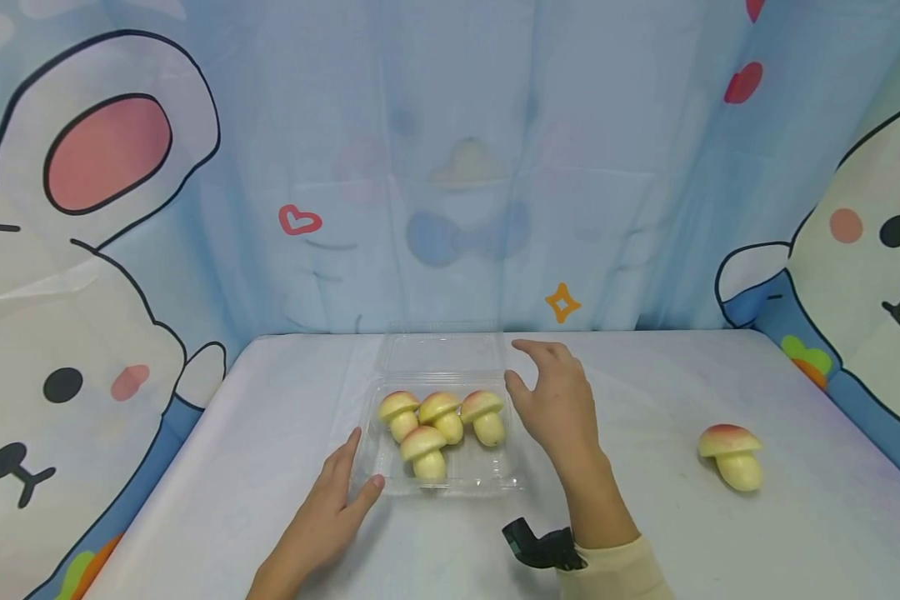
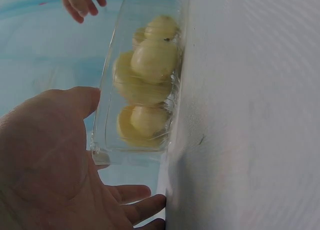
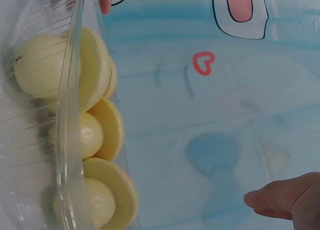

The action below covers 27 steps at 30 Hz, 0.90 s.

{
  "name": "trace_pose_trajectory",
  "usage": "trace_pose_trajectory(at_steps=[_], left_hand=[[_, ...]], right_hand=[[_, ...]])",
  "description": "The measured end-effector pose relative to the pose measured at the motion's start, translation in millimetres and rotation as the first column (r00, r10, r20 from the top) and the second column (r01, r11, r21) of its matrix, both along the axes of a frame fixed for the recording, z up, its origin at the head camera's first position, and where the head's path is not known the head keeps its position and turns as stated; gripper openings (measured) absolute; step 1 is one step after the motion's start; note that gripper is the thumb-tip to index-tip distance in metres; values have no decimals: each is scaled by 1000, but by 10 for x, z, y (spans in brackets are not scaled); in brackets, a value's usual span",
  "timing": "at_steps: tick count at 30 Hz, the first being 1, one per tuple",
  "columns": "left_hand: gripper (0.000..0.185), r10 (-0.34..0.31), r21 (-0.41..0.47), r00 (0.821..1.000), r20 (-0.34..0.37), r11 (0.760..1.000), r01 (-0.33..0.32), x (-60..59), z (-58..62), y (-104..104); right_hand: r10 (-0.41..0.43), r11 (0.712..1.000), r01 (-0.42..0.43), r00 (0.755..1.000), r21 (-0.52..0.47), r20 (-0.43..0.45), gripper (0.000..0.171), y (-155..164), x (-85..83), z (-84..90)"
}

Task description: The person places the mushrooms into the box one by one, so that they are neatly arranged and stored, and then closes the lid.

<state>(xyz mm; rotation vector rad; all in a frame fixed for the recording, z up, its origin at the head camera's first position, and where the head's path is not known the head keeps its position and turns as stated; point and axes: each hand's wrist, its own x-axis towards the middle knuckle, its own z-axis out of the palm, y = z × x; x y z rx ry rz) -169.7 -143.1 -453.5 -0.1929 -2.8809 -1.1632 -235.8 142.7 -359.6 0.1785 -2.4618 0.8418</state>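
A clear plastic clamshell box sits on the table with its lid tipped back, away from me. Inside lie several yellow toy mushrooms with reddish caps, three in a back row and one in front. My left hand is at the box's left side, its fingers extended and its thumb by the front left corner; the left wrist view has the thumb right at the rim. Off the box's right side hovers my right hand, nothing in it, thumb and fingers apart.
A single toy mushroom lies on the white tablecloth at the right. Behind the table hangs a blue curtain with cartoon animals. A black strap mount is on my right wrist.
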Motion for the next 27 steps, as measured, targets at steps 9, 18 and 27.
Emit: trace_pose_trajectory(at_steps=[9, 18, 27], left_hand=[[73, -1, -10, 1000, -9, 1000, 1, 3, 7, 5], [74, 10, 5, 1000, 12, 1000, -10, 3, 7, 7], [73, 6, 1, 1000, 2, 1000, -6, 3, 14, 14]], right_hand=[[-45, 998, 45, 999, -33, -22, 36, 116, -6, 13], [-103, 990, 103, 995, -96, 1, 37, 265, -25, 42], [-176, 973, 180, 984, -147, 42, 38, 403, -16, 98]])
